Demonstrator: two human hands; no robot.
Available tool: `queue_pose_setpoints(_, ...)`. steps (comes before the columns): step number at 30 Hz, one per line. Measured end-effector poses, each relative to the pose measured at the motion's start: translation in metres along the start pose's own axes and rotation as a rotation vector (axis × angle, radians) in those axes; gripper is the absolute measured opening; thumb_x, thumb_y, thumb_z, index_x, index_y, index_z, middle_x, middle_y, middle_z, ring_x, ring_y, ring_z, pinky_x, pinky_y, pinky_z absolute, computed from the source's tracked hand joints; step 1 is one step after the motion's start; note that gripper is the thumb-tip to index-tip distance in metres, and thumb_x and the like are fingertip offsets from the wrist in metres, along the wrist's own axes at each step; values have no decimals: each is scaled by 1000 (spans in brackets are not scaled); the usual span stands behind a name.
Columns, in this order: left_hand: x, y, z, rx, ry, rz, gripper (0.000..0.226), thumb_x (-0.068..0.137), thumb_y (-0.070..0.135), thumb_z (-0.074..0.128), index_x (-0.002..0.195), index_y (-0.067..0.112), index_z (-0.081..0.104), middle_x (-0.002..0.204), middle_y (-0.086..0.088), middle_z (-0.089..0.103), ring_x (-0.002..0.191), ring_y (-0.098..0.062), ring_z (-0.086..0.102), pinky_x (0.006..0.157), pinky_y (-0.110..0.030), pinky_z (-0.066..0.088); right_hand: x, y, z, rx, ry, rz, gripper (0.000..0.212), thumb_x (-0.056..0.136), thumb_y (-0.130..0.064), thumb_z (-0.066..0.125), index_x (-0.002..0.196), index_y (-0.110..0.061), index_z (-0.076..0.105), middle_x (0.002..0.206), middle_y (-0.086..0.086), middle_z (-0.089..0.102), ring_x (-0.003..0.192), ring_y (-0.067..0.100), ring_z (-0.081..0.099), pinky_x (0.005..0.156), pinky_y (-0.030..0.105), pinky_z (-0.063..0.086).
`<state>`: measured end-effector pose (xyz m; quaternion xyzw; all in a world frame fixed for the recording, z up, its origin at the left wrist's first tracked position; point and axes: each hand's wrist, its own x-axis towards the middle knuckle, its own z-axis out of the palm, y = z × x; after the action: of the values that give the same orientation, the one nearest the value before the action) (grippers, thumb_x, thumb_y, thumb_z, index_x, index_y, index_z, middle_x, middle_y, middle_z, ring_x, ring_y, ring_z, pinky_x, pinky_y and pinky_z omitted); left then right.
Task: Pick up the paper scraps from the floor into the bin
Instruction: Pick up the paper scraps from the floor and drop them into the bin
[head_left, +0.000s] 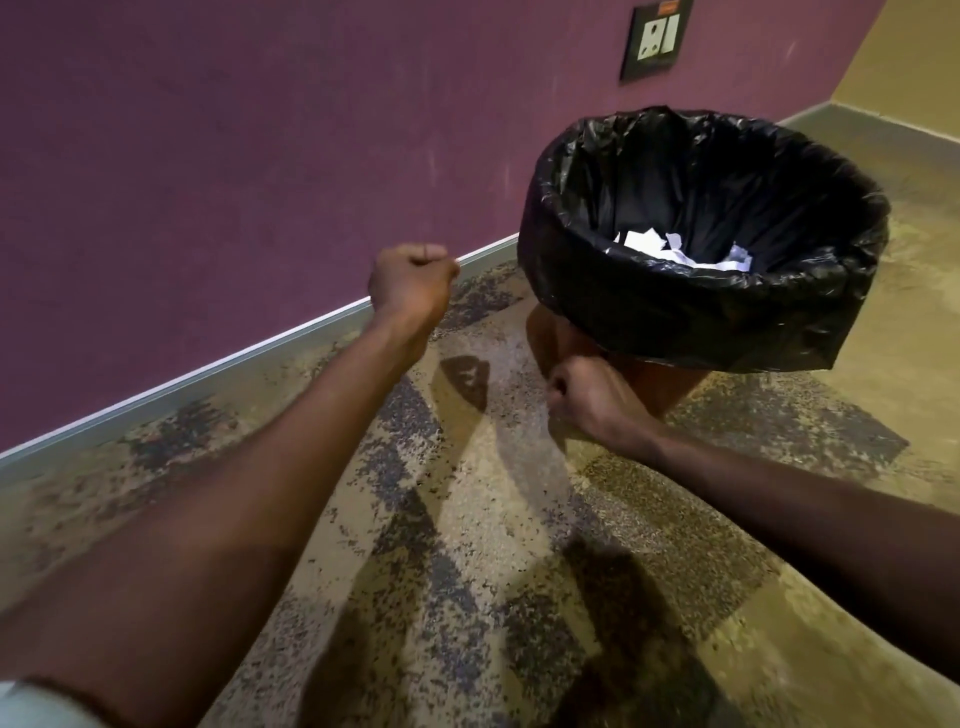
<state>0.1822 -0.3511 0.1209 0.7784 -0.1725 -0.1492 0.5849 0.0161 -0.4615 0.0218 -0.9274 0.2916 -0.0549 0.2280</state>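
Both hands are curled into fists with nothing visible in them: the left hand (413, 283) raised near the purple wall (234, 171), the right hand (584, 397) low against the brown round bin (654, 384). White torn paper scraps (680, 249) lie at the bottom of the bin's crinkled black plastic liner (649, 306). Speckled beige-and-grey floor (467, 545) spreads beneath, and a dark wall socket plate (657, 39) sits above.
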Motion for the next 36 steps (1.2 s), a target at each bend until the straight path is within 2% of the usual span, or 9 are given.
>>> queue_pose_setpoints(6,-22,-89,-13,172,-47,-132,16,88,7,67,105,10,67,97,1,65,74,-1,59,58,-12,49,-2,46,49,-50,24,86,20,94,-20,47,78,-17,59,76,2,60,70,21,60,58,28,39)
queue_pose_setpoints(12,-36,-155,-21,643,-178,-136,46,83,16,73,127,10,59,102,-6,67,75,-14,60,58,-23,45,4,59,72,-301,85,58,17,98,-23,42,98,-20,59,87,5,65,75,26,64,59,26,36)
queue_pose_setpoints(15,-41,-166,-20,773,-219,-161,40,80,14,74,115,7,58,99,-9,63,85,-20,57,73,-33,50,10,61,74,-340,99,67,22,98,-23,40,86,-20,58,82,2,65,70,24,61,56,26,34)
queue_pose_setpoints(19,-45,-170,-14,796,-222,-142,53,79,12,76,126,3,54,113,-13,62,89,-17,50,72,-25,39,15,61,82,-285,129,123,37,101,-24,27,85,-17,59,82,4,62,74,25,59,56,25,28)
queue_pose_setpoints(23,-45,-173,-12,788,-219,-132,58,81,9,74,134,2,49,122,-15,60,103,-24,59,73,-21,40,14,54,81,-203,133,139,54,95,-22,10,101,-11,62,99,10,64,86,27,59,73,32,40)
queue_pose_setpoints(27,-46,-177,-15,758,-239,-162,67,78,13,78,136,2,46,115,-11,61,87,-15,58,59,-19,43,17,47,76,-216,39,184,35,105,-19,22,115,-11,55,113,10,58,103,26,56,86,37,41)
queue_pose_setpoints(32,-45,-178,-20,739,-256,-180,80,75,18,81,142,2,41,118,-11,61,89,-16,59,71,-26,54,13,44,67,-231,105,90,26,101,-25,34,81,-19,50,69,-1,56,64,24,60,51,25,35)
queue_pose_setpoints(34,-43,-173,-21,730,-293,-203,82,76,25,81,143,3,40,127,-14,58,93,-16,56,76,-26,51,8,36,65,-245,138,87,18,96,-29,41,82,-19,45,67,-1,54,57,22,55,51,26,35)
queue_pose_setpoints(36,-38,-165,-22,682,-337,-248,58,77,29,81,121,4,54,110,-13,64,90,-22,63,77,-34,56,1,24,59,-223,169,89,15,93,-30,43,83,-19,44,68,-2,54,57,21,54,54,27,37)
